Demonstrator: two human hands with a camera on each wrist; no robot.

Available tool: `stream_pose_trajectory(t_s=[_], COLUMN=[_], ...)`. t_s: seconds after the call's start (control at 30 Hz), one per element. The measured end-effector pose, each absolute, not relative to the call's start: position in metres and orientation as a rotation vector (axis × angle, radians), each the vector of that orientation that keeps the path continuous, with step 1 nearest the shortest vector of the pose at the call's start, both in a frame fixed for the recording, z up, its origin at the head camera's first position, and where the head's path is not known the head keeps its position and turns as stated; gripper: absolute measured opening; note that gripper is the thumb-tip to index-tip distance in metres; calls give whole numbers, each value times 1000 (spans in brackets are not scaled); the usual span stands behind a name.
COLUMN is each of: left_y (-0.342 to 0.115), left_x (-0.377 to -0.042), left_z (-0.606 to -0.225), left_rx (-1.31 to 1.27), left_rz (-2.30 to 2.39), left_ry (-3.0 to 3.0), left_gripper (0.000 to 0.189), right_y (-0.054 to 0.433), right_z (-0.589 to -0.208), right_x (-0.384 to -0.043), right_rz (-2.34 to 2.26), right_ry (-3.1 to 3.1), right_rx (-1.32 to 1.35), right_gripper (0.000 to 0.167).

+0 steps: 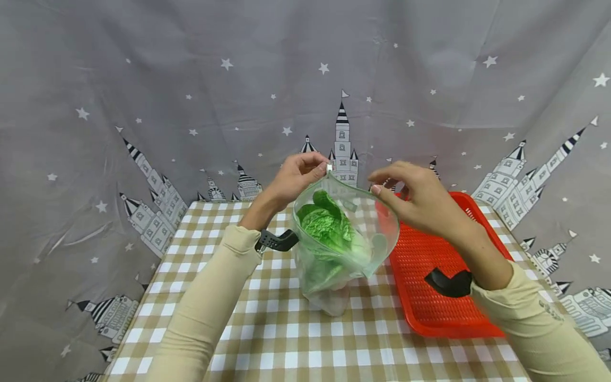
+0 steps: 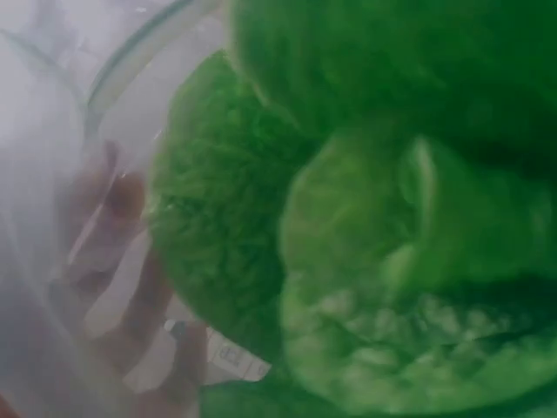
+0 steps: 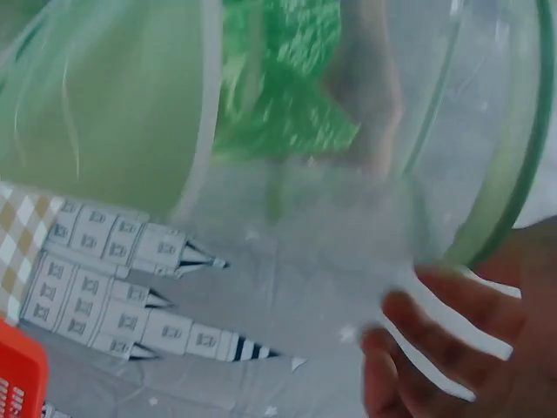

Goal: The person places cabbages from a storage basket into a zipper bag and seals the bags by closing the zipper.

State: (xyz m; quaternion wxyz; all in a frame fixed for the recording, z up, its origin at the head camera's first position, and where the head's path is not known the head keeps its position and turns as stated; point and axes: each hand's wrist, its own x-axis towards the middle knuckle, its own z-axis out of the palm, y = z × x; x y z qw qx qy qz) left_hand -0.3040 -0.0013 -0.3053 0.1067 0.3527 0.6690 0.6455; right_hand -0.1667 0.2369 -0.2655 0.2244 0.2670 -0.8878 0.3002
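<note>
A clear zip bag (image 1: 386, 249) with a pale green rim hangs with its mouth spread wide. Inside lies a head of green leafy lettuce (image 1: 329, 228), which fills much of the left wrist view (image 2: 235, 218). My left hand (image 1: 298, 178) pinches the bag's top corner beside a small white zip slider (image 1: 329, 167). At the rim's far right side is my right hand (image 1: 406, 188), thumb tip at the edge and fingers loosely bent, with a gap between thumb and forefinger. In the right wrist view its fingers (image 3: 435, 318) are just below the rim.
A red plastic basket (image 1: 429, 313) stands on the right of the table, partly under my right forearm. A brown-and-white checked cloth (image 1: 267, 339) covers the table. Behind it hangs a grey curtain (image 1: 267, 63) printed with castles and stars.
</note>
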Motion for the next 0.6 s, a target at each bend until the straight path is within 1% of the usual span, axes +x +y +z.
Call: stream_pose_trajectory(t_s=[0.1, 0.13, 0.3, 0.43, 0.6], left_y=[-8, -9, -8, 0, 0], left_x=[-299, -297, -295, -296, -296], left_z=[-305, -306, -309, -312, -319], left_rx=[1016, 1007, 961, 971, 989], left_rz=[1966, 1983, 2076, 2091, 2124], left_ry=[2002, 2002, 1944, 1897, 1926], left_gripper=[11, 11, 12, 14, 13], right_y=[220, 214, 195, 193, 195], right_z=[-269, -272, -291, -305, -316], right_x=[-152, -144, -104, -82, -77], right_rz=[777, 735, 516, 383, 356], right_ry=[-2265, -2212, -2153, -2197, -2128], right_rx=[758, 755, 701, 682, 702], right_gripper=[18, 20, 52, 52, 42])
